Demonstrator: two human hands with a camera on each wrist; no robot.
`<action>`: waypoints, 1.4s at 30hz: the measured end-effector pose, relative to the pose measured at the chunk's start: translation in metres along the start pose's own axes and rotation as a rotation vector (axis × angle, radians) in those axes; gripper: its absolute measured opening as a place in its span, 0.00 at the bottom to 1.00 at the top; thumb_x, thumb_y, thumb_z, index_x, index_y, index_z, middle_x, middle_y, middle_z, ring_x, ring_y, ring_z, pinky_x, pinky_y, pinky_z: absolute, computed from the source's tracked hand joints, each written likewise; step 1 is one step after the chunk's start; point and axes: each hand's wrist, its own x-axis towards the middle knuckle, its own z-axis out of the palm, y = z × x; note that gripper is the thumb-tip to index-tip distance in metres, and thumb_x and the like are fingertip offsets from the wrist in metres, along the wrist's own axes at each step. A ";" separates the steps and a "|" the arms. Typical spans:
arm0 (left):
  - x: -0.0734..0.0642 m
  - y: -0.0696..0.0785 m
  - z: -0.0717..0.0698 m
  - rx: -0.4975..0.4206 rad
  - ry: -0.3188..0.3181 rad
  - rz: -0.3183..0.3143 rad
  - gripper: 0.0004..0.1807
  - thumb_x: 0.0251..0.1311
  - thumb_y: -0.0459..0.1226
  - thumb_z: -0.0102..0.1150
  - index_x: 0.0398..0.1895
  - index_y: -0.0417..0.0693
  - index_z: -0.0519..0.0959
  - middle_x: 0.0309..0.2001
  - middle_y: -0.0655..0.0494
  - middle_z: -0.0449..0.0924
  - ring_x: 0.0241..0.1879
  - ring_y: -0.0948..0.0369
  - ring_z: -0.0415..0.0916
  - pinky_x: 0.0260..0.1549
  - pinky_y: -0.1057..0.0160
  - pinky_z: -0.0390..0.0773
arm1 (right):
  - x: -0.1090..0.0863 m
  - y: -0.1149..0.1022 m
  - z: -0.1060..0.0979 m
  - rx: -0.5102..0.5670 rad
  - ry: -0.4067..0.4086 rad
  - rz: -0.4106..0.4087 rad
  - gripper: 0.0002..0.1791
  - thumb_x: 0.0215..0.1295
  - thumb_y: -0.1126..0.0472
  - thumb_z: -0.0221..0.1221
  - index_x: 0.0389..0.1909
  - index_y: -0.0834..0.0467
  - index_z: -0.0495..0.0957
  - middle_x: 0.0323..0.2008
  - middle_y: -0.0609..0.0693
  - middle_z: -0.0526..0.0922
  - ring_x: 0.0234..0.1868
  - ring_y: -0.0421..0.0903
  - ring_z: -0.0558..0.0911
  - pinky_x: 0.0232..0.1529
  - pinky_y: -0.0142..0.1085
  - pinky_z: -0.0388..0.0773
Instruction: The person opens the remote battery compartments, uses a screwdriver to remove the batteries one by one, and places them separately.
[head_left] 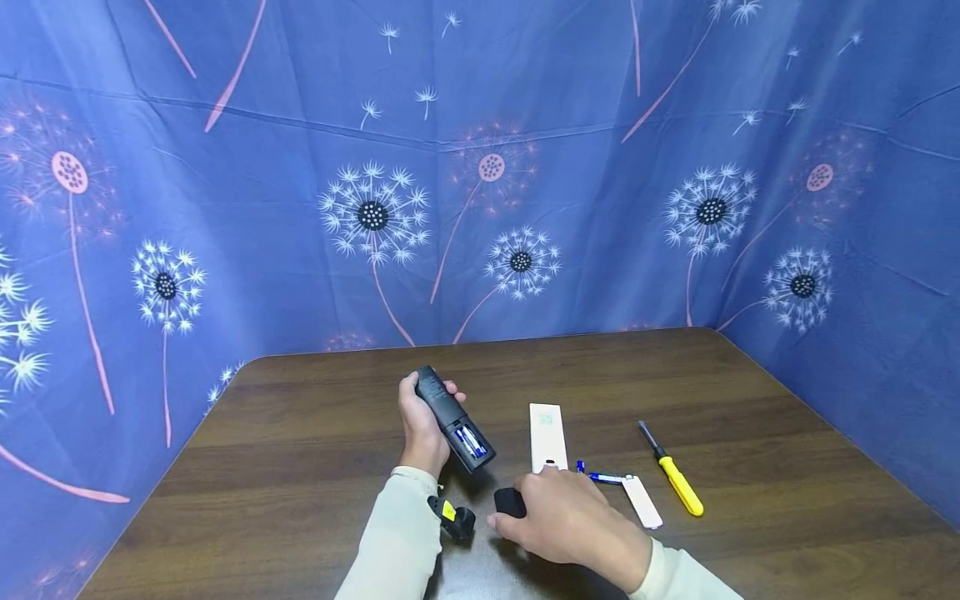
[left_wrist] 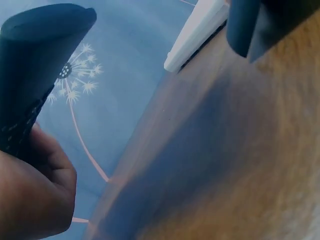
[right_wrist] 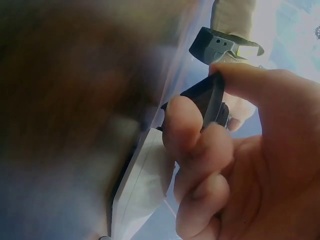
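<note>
My left hand (head_left: 422, 433) grips a black remote control (head_left: 441, 400), its back facing up and its battery bay uncovered at the near end. Blue-and-white batteries (head_left: 471, 442) lie inside that bay. Between thumb and fingers, my right hand (head_left: 566, 517) pinches a small black battery cover (head_left: 510, 502), just to the right of the remote and nearer to me. The right wrist view shows the cover (right_wrist: 214, 100) edge-on at the fingertips. A white remote control (head_left: 547, 433) lies on the table beyond the right hand, which overlaps its near end.
Right of the white remote are blue batteries (head_left: 604, 478) and a white battery cover (head_left: 642, 502). A screwdriver (head_left: 681, 485) with a yellow handle lies farther right. Behind the brown wooden table (head_left: 300, 450) hangs a blue dandelion-print cloth (head_left: 285, 250).
</note>
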 end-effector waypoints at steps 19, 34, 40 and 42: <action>-0.005 -0.007 0.002 0.136 -0.110 -0.007 0.24 0.74 0.46 0.23 0.62 0.41 0.59 0.32 0.48 0.74 0.26 0.56 0.79 0.37 0.59 0.78 | -0.001 -0.001 0.002 0.005 -0.060 -0.032 0.30 0.58 0.30 0.62 0.35 0.56 0.82 0.19 0.43 0.72 0.21 0.43 0.70 0.21 0.39 0.66; -0.003 -0.009 0.002 0.066 -0.088 0.091 0.25 0.74 0.44 0.23 0.72 0.54 0.51 0.28 0.51 0.74 0.20 0.61 0.75 0.26 0.65 0.77 | -0.003 0.002 -0.001 0.009 0.001 -0.053 0.29 0.63 0.34 0.60 0.43 0.58 0.83 0.20 0.41 0.74 0.22 0.42 0.71 0.21 0.40 0.66; -0.005 -0.009 0.001 0.071 -0.073 0.059 0.27 0.73 0.46 0.23 0.72 0.53 0.55 0.28 0.51 0.73 0.21 0.61 0.74 0.25 0.65 0.75 | -0.004 0.006 -0.001 0.029 0.146 -0.145 0.15 0.72 0.49 0.57 0.26 0.51 0.79 0.15 0.38 0.67 0.20 0.38 0.68 0.18 0.38 0.64; -0.004 -0.009 0.003 0.056 -0.073 0.062 0.26 0.72 0.45 0.23 0.70 0.51 0.56 0.28 0.51 0.72 0.20 0.61 0.74 0.25 0.65 0.76 | -0.004 0.008 -0.002 0.024 0.196 -0.179 0.16 0.73 0.55 0.56 0.22 0.48 0.73 0.14 0.38 0.65 0.17 0.37 0.66 0.17 0.37 0.62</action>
